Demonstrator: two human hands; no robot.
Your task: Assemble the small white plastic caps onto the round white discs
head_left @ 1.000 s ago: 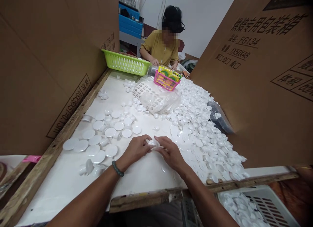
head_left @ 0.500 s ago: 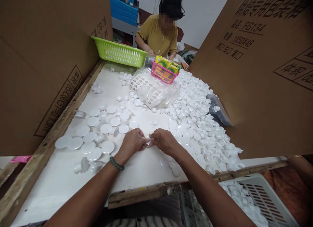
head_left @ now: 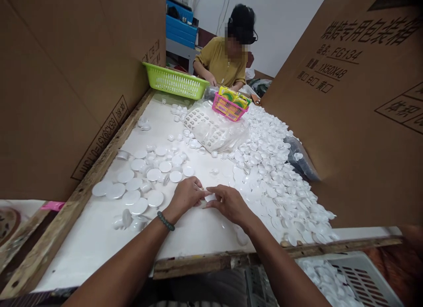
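Right hand [head_left: 231,204] uncurled | white piece [head_left: 209,197] between it and left hand [head_left: 185,195]

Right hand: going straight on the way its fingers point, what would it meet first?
The right hand would first meet the small white piece between its fingertips, then, it seems, the left hand just beyond; exact depth there is hard to judge.
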